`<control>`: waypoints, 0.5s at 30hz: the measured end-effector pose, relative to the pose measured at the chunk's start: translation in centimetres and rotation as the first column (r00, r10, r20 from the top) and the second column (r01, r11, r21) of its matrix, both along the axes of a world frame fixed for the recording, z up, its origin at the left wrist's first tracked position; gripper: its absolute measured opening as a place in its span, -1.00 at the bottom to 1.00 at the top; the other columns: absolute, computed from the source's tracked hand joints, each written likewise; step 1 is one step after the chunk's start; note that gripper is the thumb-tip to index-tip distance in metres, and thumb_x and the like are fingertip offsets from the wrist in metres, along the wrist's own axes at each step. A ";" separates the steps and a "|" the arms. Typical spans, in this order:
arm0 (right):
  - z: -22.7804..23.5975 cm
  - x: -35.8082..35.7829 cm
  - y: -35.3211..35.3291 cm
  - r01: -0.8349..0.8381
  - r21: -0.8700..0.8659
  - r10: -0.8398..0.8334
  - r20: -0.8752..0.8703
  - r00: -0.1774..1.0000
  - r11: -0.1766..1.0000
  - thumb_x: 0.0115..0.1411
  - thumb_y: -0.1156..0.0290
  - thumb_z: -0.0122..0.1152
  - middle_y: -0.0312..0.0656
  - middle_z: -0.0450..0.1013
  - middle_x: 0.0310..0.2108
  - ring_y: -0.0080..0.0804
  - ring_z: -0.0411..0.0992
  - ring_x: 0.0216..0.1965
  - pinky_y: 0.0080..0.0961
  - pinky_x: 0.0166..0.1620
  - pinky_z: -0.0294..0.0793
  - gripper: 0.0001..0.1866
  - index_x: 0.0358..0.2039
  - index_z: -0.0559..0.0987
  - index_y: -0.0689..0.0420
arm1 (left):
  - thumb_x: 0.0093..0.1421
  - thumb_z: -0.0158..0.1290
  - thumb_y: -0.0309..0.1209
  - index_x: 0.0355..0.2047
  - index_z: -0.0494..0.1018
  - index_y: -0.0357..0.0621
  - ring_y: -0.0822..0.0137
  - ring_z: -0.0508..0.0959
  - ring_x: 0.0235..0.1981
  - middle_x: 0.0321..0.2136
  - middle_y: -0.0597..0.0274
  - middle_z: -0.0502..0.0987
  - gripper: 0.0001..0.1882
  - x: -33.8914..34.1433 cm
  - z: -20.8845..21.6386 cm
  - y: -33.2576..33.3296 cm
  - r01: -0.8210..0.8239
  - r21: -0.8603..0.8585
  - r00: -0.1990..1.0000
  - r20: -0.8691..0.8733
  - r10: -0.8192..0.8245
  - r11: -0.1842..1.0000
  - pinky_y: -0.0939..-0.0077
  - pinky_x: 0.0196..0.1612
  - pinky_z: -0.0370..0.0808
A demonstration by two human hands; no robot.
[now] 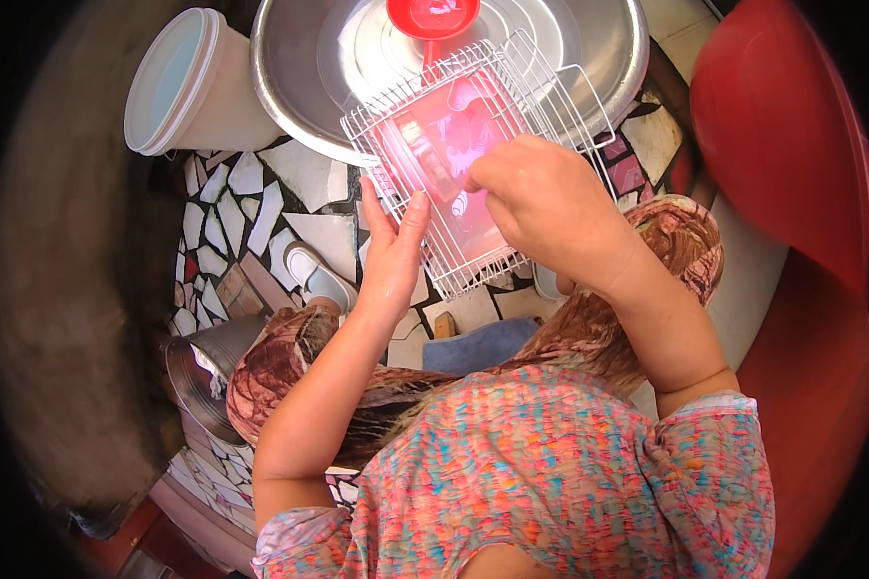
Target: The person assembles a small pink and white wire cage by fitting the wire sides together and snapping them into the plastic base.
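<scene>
A white wire cage (500,259) is tilted above my knees, its far end over the rim of a large metal basin (304,72). Pink plastic (473,125) shows through its bars. My left hand (393,253) grips the cage's left side, thumb on the near wires and fingers along the edge. Over the cage's middle, my right hand (558,207) is closed, fingertips pinched against the wires. A narrow, pale see-through piece (430,162) lies beside those fingertips; whether they hold it is unclear. A wire flap (574,106) sticks out at the cage's far right.
In the basin rests a red dipper (432,17). A white bucket (224,111) leans at its left. A metal bucket (201,391) lies near my left knee. A large red curved object (782,135) stands at right. Blue cloth (481,347) is between my legs, over broken-tile flooring (323,236).
</scene>
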State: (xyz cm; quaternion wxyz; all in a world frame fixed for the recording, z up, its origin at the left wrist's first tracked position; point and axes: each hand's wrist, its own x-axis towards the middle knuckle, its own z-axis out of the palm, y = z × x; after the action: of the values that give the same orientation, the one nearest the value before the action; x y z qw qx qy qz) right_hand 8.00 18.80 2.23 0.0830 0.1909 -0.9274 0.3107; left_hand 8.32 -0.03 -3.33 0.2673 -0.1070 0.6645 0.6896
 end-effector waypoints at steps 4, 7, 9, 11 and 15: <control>1.1 -0.5 0.0 0.016 -0.180 -0.010 0.034 0.999 0.984 0.00 0.46 0.08 -0.02 0.48 -0.50 -0.06 0.46 -0.41 -0.23 -0.31 0.46 -0.87 -0.45 0.56 0.20 | 0.31 -0.12 -0.08 0.32 -0.34 0.03 0.22 0.22 0.19 0.22 0.11 0.08 -0.22 0.0 -0.5 0.1 0.004 0.077 0.999 -0.052 0.000 0.997 0.27 0.14 0.31; 1.5 -0.8 0.4 0.026 -0.430 -0.031 -0.004 1.000 0.902 0.01 0.47 0.05 0.01 0.48 -0.50 -0.04 0.47 -0.39 -0.25 -0.29 0.46 -0.83 -0.41 0.56 0.25 | 0.31 -0.14 -0.06 0.31 -0.30 0.00 0.21 0.21 0.20 0.21 0.11 0.09 -0.24 0.2 -1.3 0.0 -0.019 0.087 1.000 -0.003 0.019 0.996 0.25 0.15 0.31; 2.0 -1.0 0.6 0.063 -0.489 -0.035 0.065 0.997 0.870 0.03 0.50 0.00 0.04 0.49 -0.46 -0.04 0.48 -0.37 -0.26 -0.26 0.47 -0.80 -0.37 0.55 0.29 | 0.30 -0.14 -0.03 0.31 -0.29 0.01 0.18 0.21 0.20 0.21 0.09 0.08 -0.24 0.1 -1.5 -0.2 0.005 0.055 1.000 0.016 -0.006 0.998 0.21 0.15 0.31; 1.7 -1.2 0.5 0.072 -0.642 -0.048 0.056 0.997 0.763 0.03 0.52 -0.03 0.05 0.50 -0.44 -0.05 0.49 -0.35 -0.28 -0.24 0.47 -0.77 -0.34 0.55 0.31 | 0.29 -0.15 -0.01 0.30 -0.27 0.01 0.14 0.21 0.21 0.21 0.07 0.08 -0.24 -0.1 -1.8 -0.3 0.009 0.120 0.999 0.046 -0.015 0.993 0.18 0.15 0.32; 1.6 -1.4 0.9 0.114 -0.839 0.007 0.139 0.990 0.532 0.06 0.49 -0.03 -0.01 0.53 -0.40 -0.23 0.52 -0.35 -0.40 -0.24 0.49 -0.75 -0.30 0.55 0.31 | 0.24 -0.12 0.10 0.17 0.12 -0.09 0.28 0.36 0.06 0.05 0.17 0.33 -0.33 0.2 -0.8 1.0 -0.096 -0.040 0.991 0.085 0.099 0.995 0.16 0.04 0.40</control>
State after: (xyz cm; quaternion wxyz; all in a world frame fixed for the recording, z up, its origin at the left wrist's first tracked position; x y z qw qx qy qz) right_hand 6.59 19.73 3.81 0.1161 0.0786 -0.6708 0.7283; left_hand 8.53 0.97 -4.13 0.2601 -0.1740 0.6585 0.6844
